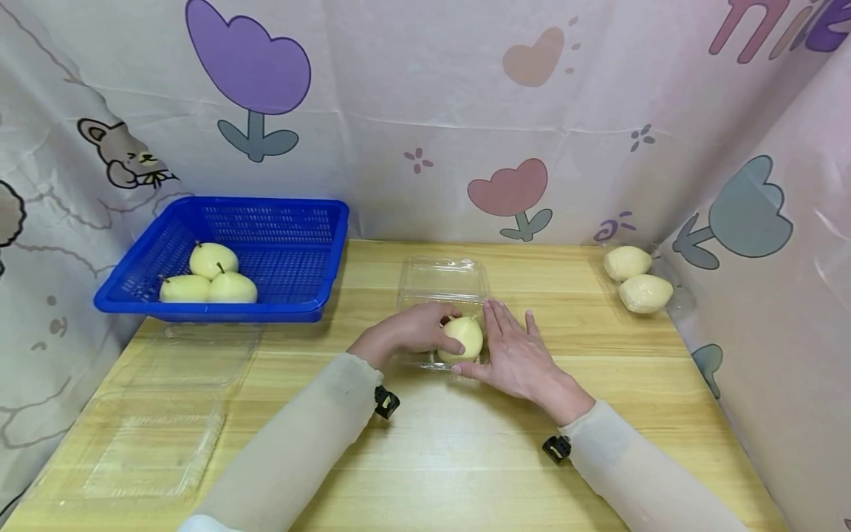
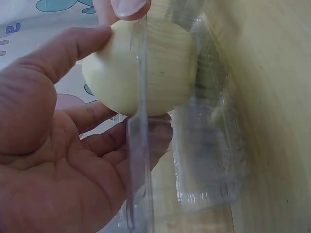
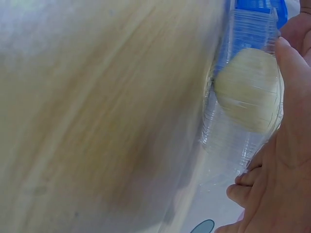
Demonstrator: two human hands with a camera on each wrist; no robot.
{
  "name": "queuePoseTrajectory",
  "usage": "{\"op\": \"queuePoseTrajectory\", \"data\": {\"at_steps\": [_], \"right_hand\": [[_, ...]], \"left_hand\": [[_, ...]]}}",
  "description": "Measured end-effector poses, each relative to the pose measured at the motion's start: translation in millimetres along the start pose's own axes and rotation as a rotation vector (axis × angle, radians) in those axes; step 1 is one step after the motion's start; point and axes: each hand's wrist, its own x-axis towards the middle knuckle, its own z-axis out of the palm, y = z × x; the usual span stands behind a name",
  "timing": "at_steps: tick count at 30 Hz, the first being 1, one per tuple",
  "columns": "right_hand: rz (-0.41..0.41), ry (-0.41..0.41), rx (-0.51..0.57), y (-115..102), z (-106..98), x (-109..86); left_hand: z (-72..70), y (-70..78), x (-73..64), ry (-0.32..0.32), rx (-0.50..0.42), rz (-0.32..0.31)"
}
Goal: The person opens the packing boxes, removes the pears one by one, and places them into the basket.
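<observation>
since the left hand has the pear in its grip, that's the nearer one
pear's in the right side of the open clear box, just right of that hand, stem on top; right hand is straight-fingered against the box's right wall

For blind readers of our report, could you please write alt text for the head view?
A person's left hand grips a pear in an open clear box, the right hand at the box's side. On the wooden table, a blue basket holding three pears stands to the left behind clear packaging, and two more pears lie far right.
</observation>
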Motion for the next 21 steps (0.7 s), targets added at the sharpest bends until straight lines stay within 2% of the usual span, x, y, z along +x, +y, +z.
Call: {"op": "queuePoseTrajectory", "data": {"at_steps": [6, 12, 21], "right_hand": [[0.008, -0.003, 0.018, -0.5, 0.9, -0.3], [0.011, 0.004, 0.026, 0.5, 2.2, 0.0], [0.011, 0.010, 0.024, 0.1, 2.2, 0.5]], "left_hand": [[0.8, -2.6, -4.1, 0.013, -0.001, 0.012], [5.3, -5.8, -4.3, 0.077, 0.055, 0.045], [2.5, -8.3, -13.8, 0.218, 0.112, -0.040]]}}
